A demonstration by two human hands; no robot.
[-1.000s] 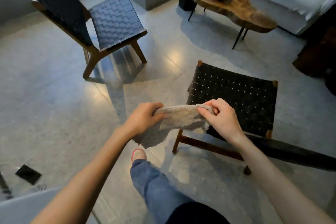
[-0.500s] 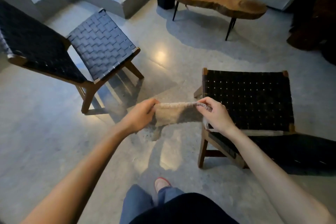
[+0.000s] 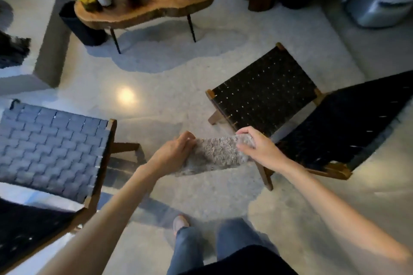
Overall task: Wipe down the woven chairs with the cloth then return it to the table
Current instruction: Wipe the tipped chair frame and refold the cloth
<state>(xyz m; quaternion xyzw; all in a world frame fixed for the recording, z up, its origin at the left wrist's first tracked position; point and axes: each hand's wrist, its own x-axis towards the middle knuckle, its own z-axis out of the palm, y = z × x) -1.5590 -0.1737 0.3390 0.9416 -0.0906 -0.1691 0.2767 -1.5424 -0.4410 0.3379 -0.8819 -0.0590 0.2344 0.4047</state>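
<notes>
Both hands pinch the cloth (image 3: 216, 154) by its short ends, fingers (image 3: 188, 138) curled on it, long axis running left hand (image 3: 176, 154) to right hand (image 3: 261, 147); the woven chair (image 3: 263, 94) sits right of the cloth, nearest the right hand

View swinging: the bench (image 3: 156, 6) is drifting from the upper centre toward the upper left of the frame. The grey woven chair (image 3: 53, 149) is sliding down to the lower left, and the black woven chair (image 3: 263, 94) is turning at centre right. Between left hand (image 3: 176, 152) and right hand (image 3: 261, 147), the cloth (image 3: 214, 154) is widening from a narrow band.
</notes>
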